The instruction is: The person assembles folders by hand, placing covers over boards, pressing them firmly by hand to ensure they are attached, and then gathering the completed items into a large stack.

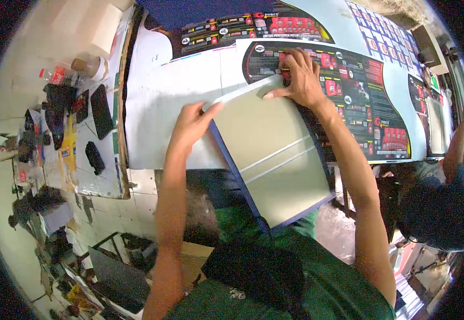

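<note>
A large hardcover book case (264, 125), beige boards inside with dark blue edges, lies tilted over the table's near edge, its lower end hanging toward my body. Two pale parallel strips cross its middle. A pale band (248, 92) runs along its far edge. My left hand (196, 121) is closed on the far left corner, thumb on top. At the far right corner, my right hand (302, 81) has its thumb on the board and its bent fingers beyond the far edge, over the printed sheet. The undersides of both grips are hidden.
Black-and-red printed sheets (349, 112) cover the white table (162, 117). A side table at left bears a dark phone-like slab (102, 112), a tape roll (102, 69) and dark tools. Another person (437, 208) works at right. Boxes and clutter stand below left.
</note>
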The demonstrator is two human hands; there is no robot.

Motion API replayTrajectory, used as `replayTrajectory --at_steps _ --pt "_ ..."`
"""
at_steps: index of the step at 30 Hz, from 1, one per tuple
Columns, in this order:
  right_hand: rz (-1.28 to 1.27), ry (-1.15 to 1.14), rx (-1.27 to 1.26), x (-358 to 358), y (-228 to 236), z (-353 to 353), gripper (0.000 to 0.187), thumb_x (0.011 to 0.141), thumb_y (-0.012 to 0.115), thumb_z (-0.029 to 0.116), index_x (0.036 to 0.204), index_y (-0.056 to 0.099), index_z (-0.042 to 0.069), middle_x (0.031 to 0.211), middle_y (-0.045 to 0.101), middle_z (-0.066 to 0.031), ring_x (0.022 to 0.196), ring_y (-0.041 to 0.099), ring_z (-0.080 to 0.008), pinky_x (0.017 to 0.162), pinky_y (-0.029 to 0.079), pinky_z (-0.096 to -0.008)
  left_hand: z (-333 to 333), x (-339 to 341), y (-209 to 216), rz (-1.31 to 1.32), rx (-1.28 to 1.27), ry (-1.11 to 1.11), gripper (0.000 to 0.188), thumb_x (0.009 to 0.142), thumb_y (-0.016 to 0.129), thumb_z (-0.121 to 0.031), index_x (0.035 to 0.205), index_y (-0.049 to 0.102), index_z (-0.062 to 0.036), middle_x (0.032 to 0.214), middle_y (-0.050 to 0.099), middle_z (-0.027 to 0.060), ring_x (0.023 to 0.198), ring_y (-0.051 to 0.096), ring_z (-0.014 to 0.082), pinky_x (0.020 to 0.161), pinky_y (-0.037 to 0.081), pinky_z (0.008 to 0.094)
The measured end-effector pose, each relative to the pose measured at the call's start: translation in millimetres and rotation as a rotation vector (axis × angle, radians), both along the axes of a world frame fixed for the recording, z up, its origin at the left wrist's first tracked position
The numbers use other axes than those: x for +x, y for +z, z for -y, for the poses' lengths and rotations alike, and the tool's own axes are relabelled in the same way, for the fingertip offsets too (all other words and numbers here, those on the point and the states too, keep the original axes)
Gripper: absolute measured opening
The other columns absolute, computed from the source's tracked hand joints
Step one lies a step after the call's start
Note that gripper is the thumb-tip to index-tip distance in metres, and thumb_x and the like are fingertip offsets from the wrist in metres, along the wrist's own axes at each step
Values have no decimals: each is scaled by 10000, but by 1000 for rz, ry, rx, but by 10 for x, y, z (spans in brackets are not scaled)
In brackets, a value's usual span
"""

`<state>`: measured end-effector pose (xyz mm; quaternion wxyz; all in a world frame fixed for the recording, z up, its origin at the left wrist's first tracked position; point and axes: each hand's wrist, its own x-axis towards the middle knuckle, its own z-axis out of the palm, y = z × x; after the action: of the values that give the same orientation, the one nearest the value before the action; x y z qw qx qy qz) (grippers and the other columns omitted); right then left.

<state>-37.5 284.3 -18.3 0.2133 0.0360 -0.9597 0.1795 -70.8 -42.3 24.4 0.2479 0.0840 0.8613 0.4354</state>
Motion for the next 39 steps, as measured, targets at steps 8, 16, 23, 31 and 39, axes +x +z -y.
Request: replayTrajectory --at_steps 8,16,23,31,39 --pt "176 112 201 84 187 96 951 762 751 687 1476 531 99 1636 394 -106 1556 257 -357 1171 230 -713 -1057 239 176 -698 -503 -615 769 921 712 -514 1287 552 144 1507 430 341 1413 411 480 1142 381 524" --pt "63 130 159 564 211 406 492 999 607 348 1387 617 47 1477 598 -128 1362 575 -281 1180 373 -526 -693 709 -64 -793 -498 -457 861 1002 565 -535 1514 360 125 1554 313 431 1477 312 545 1245 232 574" --pt "104 26 186 579 218 605 559 1000 616 361 1416 571 -9 1470 588 -188 1370 562 -332 1177 366 -534 -122 819 -148 -810 -396 -368 842 979 657 -435 1563 317 68 1579 362 348 1451 408 478 1238 277 524" --pt "144 293 70 702 227 1167 538 991 591 310 1419 560 -15 1501 549 -171 1424 490 -314 1211 323 -525 -132 897 -212 -756 -229 -211 765 958 717 -278 1537 349 63 1553 452 287 1425 466 441 1202 331 546" --pt "219 -61 -402 2183 845 543 89 921 725 128 942 763 50 904 737 -138 828 688 -284 775 521 -415 -131 846 -154 -872 -472 -306 653 970 696 -339 1461 449 14 1482 559 223 1363 552 370 1197 333 533"
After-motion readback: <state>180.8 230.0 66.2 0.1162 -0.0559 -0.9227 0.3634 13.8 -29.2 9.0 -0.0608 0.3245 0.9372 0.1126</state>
